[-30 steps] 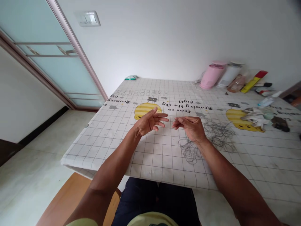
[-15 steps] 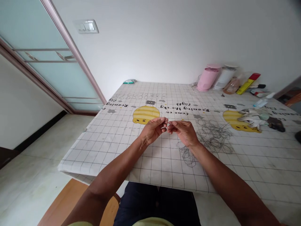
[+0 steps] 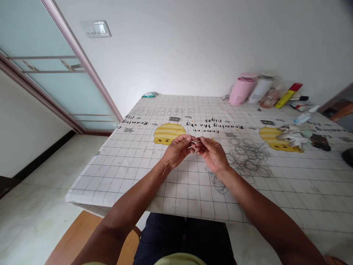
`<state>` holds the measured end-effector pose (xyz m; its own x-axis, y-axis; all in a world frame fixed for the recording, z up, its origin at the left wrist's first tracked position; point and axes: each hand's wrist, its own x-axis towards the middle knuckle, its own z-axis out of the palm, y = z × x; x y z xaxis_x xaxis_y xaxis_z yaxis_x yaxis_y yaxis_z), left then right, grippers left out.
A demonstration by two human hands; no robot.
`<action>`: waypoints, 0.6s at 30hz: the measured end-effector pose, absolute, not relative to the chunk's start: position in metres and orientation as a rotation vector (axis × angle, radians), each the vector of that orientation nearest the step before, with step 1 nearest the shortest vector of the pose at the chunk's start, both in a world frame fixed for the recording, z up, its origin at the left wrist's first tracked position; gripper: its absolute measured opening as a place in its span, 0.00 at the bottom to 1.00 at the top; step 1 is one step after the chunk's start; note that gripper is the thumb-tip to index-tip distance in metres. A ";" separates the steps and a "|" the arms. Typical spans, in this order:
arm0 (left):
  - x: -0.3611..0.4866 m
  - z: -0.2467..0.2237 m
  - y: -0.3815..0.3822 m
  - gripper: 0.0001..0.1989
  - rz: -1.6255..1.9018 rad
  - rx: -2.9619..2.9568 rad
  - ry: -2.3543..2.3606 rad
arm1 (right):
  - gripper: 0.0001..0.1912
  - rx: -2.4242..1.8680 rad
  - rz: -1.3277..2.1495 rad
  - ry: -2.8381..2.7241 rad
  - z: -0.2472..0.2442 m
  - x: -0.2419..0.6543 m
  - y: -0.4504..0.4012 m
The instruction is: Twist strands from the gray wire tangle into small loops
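Observation:
Over the middle of the table, my left hand [image 3: 178, 150] and my right hand [image 3: 213, 154] meet at the fingertips. Each pinches thumb against forefinger on a thin wire loop [image 3: 181, 129], whose faint curve shows above the left fingers; the part between the fingertips is too small to make out. Beside and partly behind the right forearm spreads a tangled heap of thin dark wire loops [image 3: 249, 158], with a smaller bunch of loops [image 3: 218, 182] nearer me. A row of loops shaped like figure eights [image 3: 162, 111] lies toward the back of the table.
A checked tablecloth [image 3: 132, 184] covers the table. At the back right stand a pink cylinder [image 3: 241, 90], a white cylinder [image 3: 259, 90], a bottle [image 3: 268, 98] and a yellow-red can [image 3: 288, 96]. Crumpled cloths [image 3: 295, 136] lie at right; a green packet [image 3: 149, 94] sits back left.
My fingertips have drawn closer together, the right hand shifting slightly left. The whole view has shifted a little; the heap and the row look the same.

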<state>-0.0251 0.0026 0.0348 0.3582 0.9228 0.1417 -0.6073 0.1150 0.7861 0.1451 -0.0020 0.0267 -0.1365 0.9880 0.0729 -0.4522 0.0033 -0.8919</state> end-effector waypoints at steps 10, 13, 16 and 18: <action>-0.021 0.017 0.010 0.15 1.127 1.039 0.517 | 0.18 -1.007 1.469 -1.049 0.026 0.153 0.002; -0.018 0.012 0.010 0.15 1.088 1.030 0.529 | 0.26 -1.142 1.384 -1.148 0.021 0.160 0.007; -0.014 0.009 0.010 0.15 1.073 0.992 0.551 | 0.29 -1.223 1.285 -1.279 0.013 0.163 0.012; -0.012 0.007 0.010 0.16 1.078 0.962 0.573 | 0.29 -1.281 1.240 -1.350 0.010 0.164 0.013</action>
